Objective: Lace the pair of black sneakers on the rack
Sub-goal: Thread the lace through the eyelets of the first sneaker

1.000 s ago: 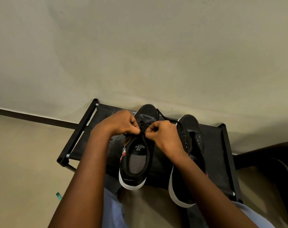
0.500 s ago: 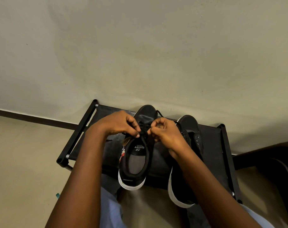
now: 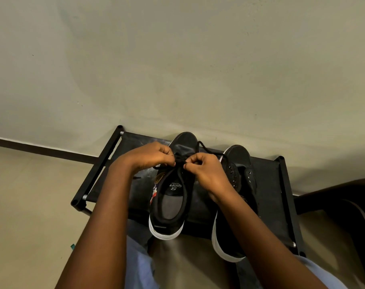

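Note:
Two black sneakers with white soles stand on a black rack (image 3: 267, 184), toes toward the wall. The left sneaker (image 3: 171, 205) has a grey insole and a printed tongue. Over its eyelets my left hand (image 3: 148, 156) and my right hand (image 3: 206, 170) each pinch the black lace (image 3: 200, 145) with curled fingers, fingertips nearly touching. A loop of that lace trails past the toe toward the right sneaker (image 3: 238, 163), whose open eyelet flaps show no lace. My right forearm covers that shoe's middle.
The rack stands against a pale wall (image 3: 177, 59) with a dark skirting strip (image 3: 42, 148) at the left. Beige floor (image 3: 31, 205) lies left of it. A dark piece of furniture (image 3: 344, 201) sits at the right. My light-blue trouser knees (image 3: 140, 265) are below.
Both hands have shifted slightly up toward the sneaker's toe end, still pinching the lace. The lace loop beyond the toe now shows more plainly. The sneakers have stayed put.

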